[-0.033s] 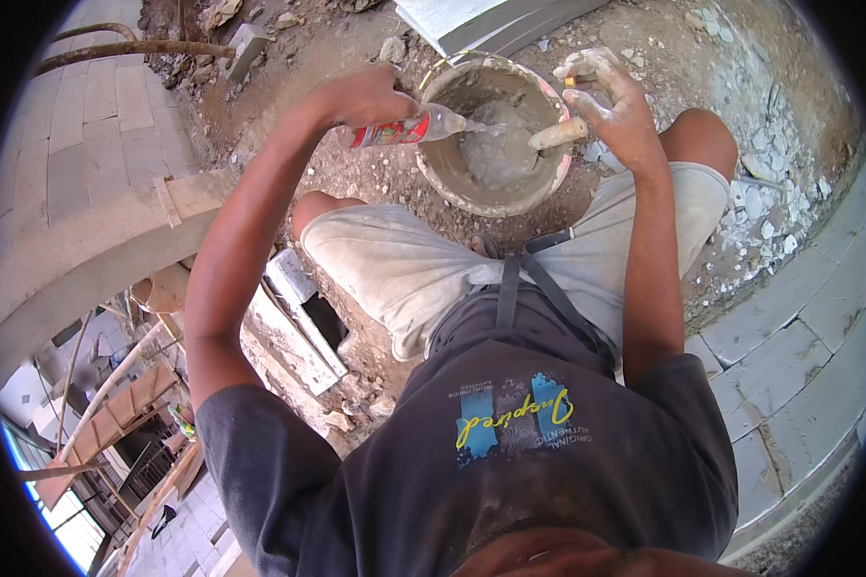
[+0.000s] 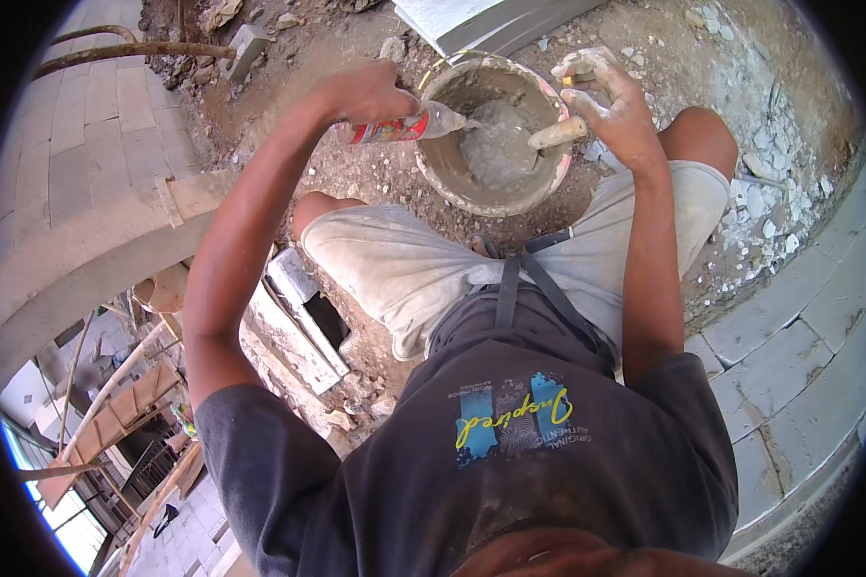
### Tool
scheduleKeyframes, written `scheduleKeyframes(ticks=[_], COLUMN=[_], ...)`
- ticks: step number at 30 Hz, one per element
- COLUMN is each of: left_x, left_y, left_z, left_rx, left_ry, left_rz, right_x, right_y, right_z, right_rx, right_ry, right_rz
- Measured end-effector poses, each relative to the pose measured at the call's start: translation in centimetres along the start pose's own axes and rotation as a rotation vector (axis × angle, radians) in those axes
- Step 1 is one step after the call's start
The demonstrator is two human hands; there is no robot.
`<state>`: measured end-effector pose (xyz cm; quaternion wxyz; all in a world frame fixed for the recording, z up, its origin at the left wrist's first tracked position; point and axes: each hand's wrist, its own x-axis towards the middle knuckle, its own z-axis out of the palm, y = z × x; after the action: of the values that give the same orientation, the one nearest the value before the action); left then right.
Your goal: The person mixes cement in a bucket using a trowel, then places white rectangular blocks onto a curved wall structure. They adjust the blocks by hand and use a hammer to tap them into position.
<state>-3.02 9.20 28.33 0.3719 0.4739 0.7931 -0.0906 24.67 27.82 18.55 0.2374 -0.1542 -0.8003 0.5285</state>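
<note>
My left hand (image 2: 380, 91) is wrapped round a clear plastic bottle (image 2: 394, 129) with a red label. The bottle is tipped toward the right, and liquid runs from its mouth into a bucket (image 2: 496, 205). Inside the bucket lies wet grey mortar (image 2: 500, 159). A trowel's wooden handle (image 2: 556, 134) leans out over the right rim, its blade hidden in the mix. Just right of the rim, my right hand (image 2: 618, 101) is held up with fingers curled in a pinch. It is smeared with grey, and a small yellow thing (image 2: 569, 82) shows between finger and thumb.
A pale slab (image 2: 471, 24) lies beyond the bucket. White chips (image 2: 765, 212) litter the dirt at right, beside a block wall (image 2: 779, 385). To the left runs a curved concrete edge (image 2: 96, 250). White-coated offcuts (image 2: 298, 327) lie by my left leg.
Hardly anything moves. The bottle stays tipped in my left hand and liquid keeps running into the bucket; the wet patch on the mortar looks a little more watery.
</note>
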Motion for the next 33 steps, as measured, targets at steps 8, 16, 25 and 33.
scheduleKeyframes(ticks=[8,16,25,33], left_x=[0.5,-1.6,-4.5,-6.3], left_y=[3.4,3.7,-1.4,-5.6], left_z=[-2.2,-2.7,-1.2,-0.3], left_rx=[0.265,0.239,-0.235,-0.794], left_ry=[0.061,0.174,0.292,0.159], left_rz=[0.023,-0.013,0.194,0.348], right_x=[0.6,0.3,1.9,3.8], right_y=[0.7,1.3,-1.0,-5.3], right_z=[-0.1,0.3,3.7,4.3], right_rx=[-0.001,0.140,0.324,0.341], right_ry=[-0.033,-0.143,-0.251,-0.260], right_rz=[0.084,0.286,0.216,0.097])
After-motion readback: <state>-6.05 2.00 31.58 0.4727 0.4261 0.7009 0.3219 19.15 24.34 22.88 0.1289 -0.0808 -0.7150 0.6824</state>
